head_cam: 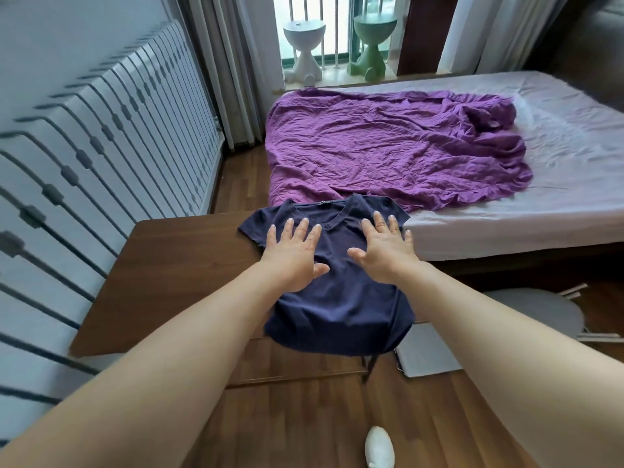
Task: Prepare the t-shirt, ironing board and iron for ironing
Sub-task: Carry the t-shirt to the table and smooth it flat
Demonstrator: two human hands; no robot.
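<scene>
A navy blue t-shirt [341, 309] lies face up over the right end of a brown wooden board [175, 265], its collar pointing toward the bed and its hem hanging over the near edge. My left hand [293, 255] rests flat on the shirt's left chest with fingers spread. My right hand [385, 251] lies flat on the right chest, fingers spread too. Neither hand holds anything. No iron is in view.
A bed [557, 197] with a crumpled purple sheet [388, 146] stands just beyond the board. A white radiator [84, 146] lines the left wall. A grey padded seat [533, 309] sits at the right. Wooden floor lies below, with a white slipper [379, 447] near me.
</scene>
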